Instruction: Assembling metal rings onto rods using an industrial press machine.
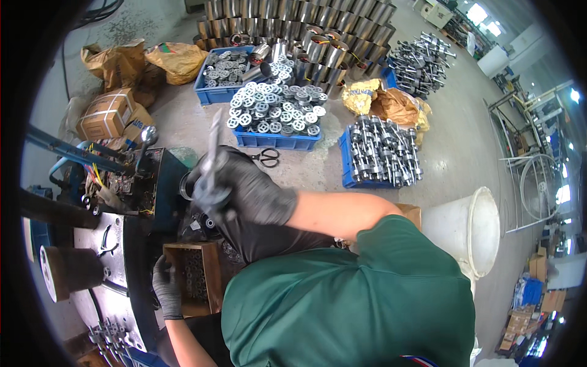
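Gripping a shafted metal part point(211, 160) with the gloved right hand point(247, 186), fingers clamped round it above the cluttered worktop point(113, 235); keep it steady while the left hand point(166, 287), fingers curled together, braces the small brown box point(211, 278) of parts.

Matt black rubbery gloves on hands point(244, 186), shiny steel shaft point(213, 144), blue plastic crate point(275, 140), rough cardboard box point(211, 278)

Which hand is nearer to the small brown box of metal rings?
Left. The left hand touches the left wall of the brown box. The right hand is above it, apart, holding a metal rod.
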The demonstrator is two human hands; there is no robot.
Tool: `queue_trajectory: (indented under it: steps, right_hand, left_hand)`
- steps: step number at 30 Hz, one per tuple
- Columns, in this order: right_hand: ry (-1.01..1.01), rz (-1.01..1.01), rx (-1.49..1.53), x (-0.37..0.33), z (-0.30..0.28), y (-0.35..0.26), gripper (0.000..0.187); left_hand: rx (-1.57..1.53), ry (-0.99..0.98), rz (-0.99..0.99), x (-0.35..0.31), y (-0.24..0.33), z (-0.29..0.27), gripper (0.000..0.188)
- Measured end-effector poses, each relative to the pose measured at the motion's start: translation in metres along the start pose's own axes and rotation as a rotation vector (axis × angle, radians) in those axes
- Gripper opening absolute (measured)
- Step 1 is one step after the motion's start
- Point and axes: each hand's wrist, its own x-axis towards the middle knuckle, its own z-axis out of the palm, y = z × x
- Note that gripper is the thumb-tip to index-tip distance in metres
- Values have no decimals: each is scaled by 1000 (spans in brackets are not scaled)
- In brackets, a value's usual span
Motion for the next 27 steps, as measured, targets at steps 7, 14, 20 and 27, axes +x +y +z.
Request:
queue_trajectory:
  steps: [7, 14, 20, 27]
  right_hand:
    - [932, -460, -500, -117, -161, -128, 15]
    - [1691, -664, -425, -330, -309, -189, 19]
    - [2100, -409, -547, -446, -374, -174, 29]
    - [2006, 363, -1629, -460, -412, -150, 48]
  left_hand:
    - [94, -40, -26, -11, 0, 3, 48]
    - [199, -150, -73, -26, 19, 3, 49]
    - [181, -168, -92, -26, 14, 6, 47]
    - [249, -190, -35, -21, 4, 6, 48]
